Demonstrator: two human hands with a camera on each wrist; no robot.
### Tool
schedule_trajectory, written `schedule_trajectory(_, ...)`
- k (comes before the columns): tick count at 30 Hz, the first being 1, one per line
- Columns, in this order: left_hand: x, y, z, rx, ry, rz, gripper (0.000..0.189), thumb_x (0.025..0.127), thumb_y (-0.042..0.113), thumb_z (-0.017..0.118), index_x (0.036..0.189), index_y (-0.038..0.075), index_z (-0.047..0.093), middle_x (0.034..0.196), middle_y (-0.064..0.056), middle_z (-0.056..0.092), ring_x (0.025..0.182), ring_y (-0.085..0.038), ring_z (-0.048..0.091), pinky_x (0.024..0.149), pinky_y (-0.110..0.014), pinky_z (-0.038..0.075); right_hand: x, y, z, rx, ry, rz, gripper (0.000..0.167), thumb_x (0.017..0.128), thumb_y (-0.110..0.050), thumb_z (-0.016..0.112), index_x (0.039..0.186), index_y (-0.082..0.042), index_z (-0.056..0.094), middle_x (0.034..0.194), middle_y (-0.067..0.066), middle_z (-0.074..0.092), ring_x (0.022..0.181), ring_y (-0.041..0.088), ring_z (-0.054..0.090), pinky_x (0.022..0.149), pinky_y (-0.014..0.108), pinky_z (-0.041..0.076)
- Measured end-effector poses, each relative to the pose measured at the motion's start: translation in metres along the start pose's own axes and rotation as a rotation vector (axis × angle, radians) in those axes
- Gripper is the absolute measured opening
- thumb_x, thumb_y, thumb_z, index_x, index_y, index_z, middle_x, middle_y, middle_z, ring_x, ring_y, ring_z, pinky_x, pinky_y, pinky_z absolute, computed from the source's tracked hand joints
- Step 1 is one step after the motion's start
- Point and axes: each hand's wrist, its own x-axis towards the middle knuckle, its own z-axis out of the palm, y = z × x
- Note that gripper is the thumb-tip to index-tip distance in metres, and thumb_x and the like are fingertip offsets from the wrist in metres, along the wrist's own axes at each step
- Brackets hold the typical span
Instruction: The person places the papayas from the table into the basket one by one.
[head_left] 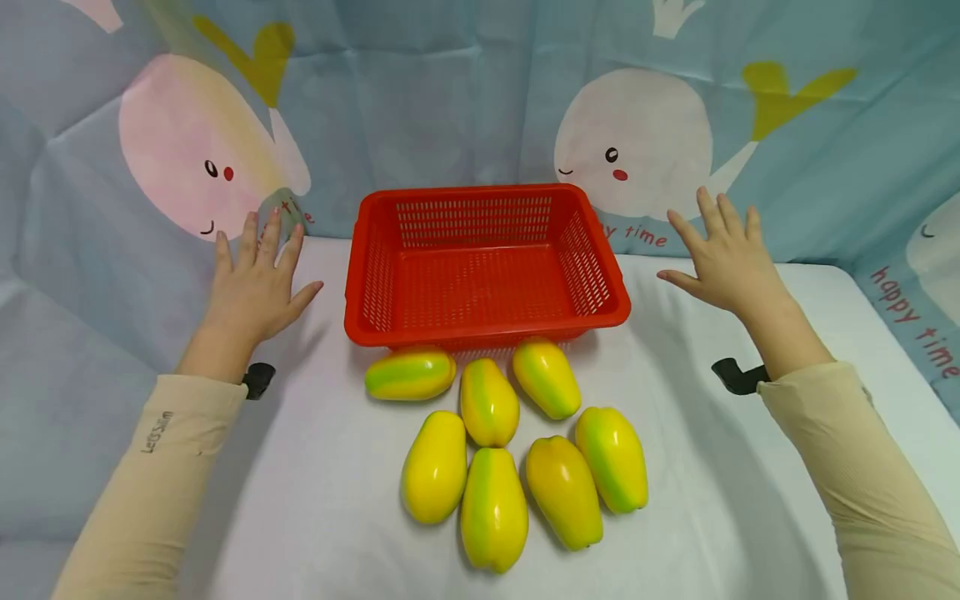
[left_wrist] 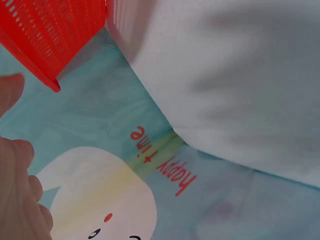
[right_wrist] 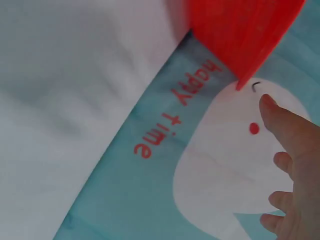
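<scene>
A red plastic basket with slotted walls stands at the back middle of the table, nothing inside it. In front of it lie several yellow-green papayas, among them one lying sideways by the basket's front wall and one nearest the front. My left hand is held in the air to the left of the basket, fingers spread and straight, holding nothing. To the basket's right, my right hand hovers likewise with fingers spread. Each wrist view shows part of a hand and a corner of the basket.
A white cloth covers the table. Behind and along both sides hangs a blue curtain printed with whales and lettering. Black wrist mounts show at both sleeves.
</scene>
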Motion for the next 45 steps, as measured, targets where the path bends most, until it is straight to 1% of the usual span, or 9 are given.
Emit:
schedule_trajectory(4, -0.002, 0.009, 0.001, -0.037, -0.002, 0.003, 0.074, 0.099, 0.041, 0.037, 0.151, 0.002, 0.002, 0.153, -0.023, -0.017, 0.139, -0.04, -0.019, 0.104, -0.065, -0.01, -0.011, -0.005, -0.002, 0.06, 0.056, -0.023, 0.084, 0.087, -0.04, 0.063, 0.15, -0.006, 0.019, 0.153, 0.028, -0.001, 0.138, 0.05, 0.003, 0.105, 0.067, 0.001)
schedule_trajectory(9, -0.012, 0.026, 0.002, -0.117, 0.025, 0.026, 0.072, 0.099, 0.039, 0.036, 0.15, -0.002, 0.003, 0.154, -0.02, -0.012, 0.141, -0.037, -0.01, 0.107, -0.061, -0.011, -0.037, -0.019, -0.003, 0.207, 0.169, -0.08, 0.085, 0.082, -0.03, 0.071, 0.149, -0.005, 0.025, 0.154, 0.026, 0.008, 0.138, 0.048, 0.01, 0.108, 0.064, 0.005)
schedule_trajectory(14, -0.021, 0.047, 0.005, -0.206, 0.061, 0.066, 0.073, 0.098, 0.037, 0.039, 0.15, -0.001, 0.005, 0.156, -0.017, -0.002, 0.143, -0.031, -0.006, 0.109, -0.056, -0.009, -0.074, -0.043, 0.0, 0.406, 0.205, -0.107, 0.081, 0.078, -0.02, 0.075, 0.147, -0.008, 0.034, 0.155, 0.02, 0.015, 0.134, 0.048, 0.022, 0.103, 0.064, 0.022)
schedule_trajectory(20, -0.021, 0.063, 0.01, -0.274, 0.082, 0.103, 0.07, 0.098, 0.035, 0.04, 0.149, -0.002, 0.01, 0.156, -0.018, 0.005, 0.144, -0.03, 0.0, 0.111, -0.057, -0.002, -0.116, -0.079, 0.014, 0.655, 0.117, -0.11, 0.076, 0.08, -0.017, 0.075, 0.146, -0.017, 0.038, 0.155, 0.008, 0.02, 0.134, 0.039, 0.026, 0.094, 0.067, 0.03)
schedule_trajectory(26, -0.022, 0.067, 0.016, -0.357, 0.064, 0.086, 0.065, 0.098, 0.026, 0.036, 0.149, -0.003, 0.01, 0.156, -0.017, 0.004, 0.143, -0.032, 0.003, 0.11, -0.06, 0.001, -0.141, -0.105, 0.036, 0.752, -0.025, -0.09, 0.072, 0.083, -0.025, 0.073, 0.145, -0.027, 0.037, 0.149, 0.003, 0.034, 0.133, 0.028, 0.034, 0.096, 0.06, 0.036)
schedule_trajectory(28, -0.022, 0.068, 0.018, -0.395, 0.059, 0.076, 0.064, 0.098, 0.025, 0.035, 0.149, -0.003, 0.009, 0.156, -0.017, 0.004, 0.143, -0.032, 0.003, 0.11, -0.06, 0.001, -0.147, -0.111, 0.044, 0.768, -0.068, -0.093, 0.072, 0.083, -0.029, 0.072, 0.145, -0.026, 0.037, 0.147, 0.003, 0.038, 0.132, 0.028, 0.037, 0.096, 0.058, 0.037)
schedule_trajectory(33, -0.021, 0.069, 0.022, -0.443, 0.081, 0.075, 0.064, 0.097, 0.023, 0.034, 0.15, -0.001, 0.007, 0.157, -0.014, 0.003, 0.144, -0.029, 0.001, 0.111, -0.057, -0.002, -0.153, -0.119, 0.057, 0.784, -0.108, -0.086, 0.074, 0.082, -0.034, 0.072, 0.145, -0.017, 0.038, 0.145, 0.002, 0.041, 0.129, 0.028, 0.04, 0.097, 0.056, 0.037)
schedule_trajectory(40, -0.018, 0.071, 0.028, -0.448, 0.107, 0.086, 0.064, 0.097, 0.022, 0.035, 0.151, 0.001, 0.007, 0.157, -0.013, 0.005, 0.144, -0.027, 0.002, 0.112, -0.054, -0.001, -0.152, -0.124, 0.061, 0.816, -0.194, -0.077, 0.075, 0.082, -0.041, 0.07, 0.145, -0.02, 0.036, 0.144, -0.006, 0.041, 0.128, 0.017, 0.042, 0.099, 0.047, 0.039)
schedule_trajectory(45, -0.018, 0.072, 0.029, -0.47, 0.098, 0.067, 0.066, 0.096, 0.022, 0.037, 0.151, 0.003, 0.006, 0.157, -0.01, 0.004, 0.144, -0.025, 0.001, 0.112, -0.054, -0.001, -0.149, -0.127, 0.062, 0.835, -0.227, -0.087, 0.078, 0.082, -0.044, 0.07, 0.146, -0.018, 0.034, 0.143, -0.006, 0.041, 0.126, 0.016, 0.043, 0.099, 0.046, 0.04)
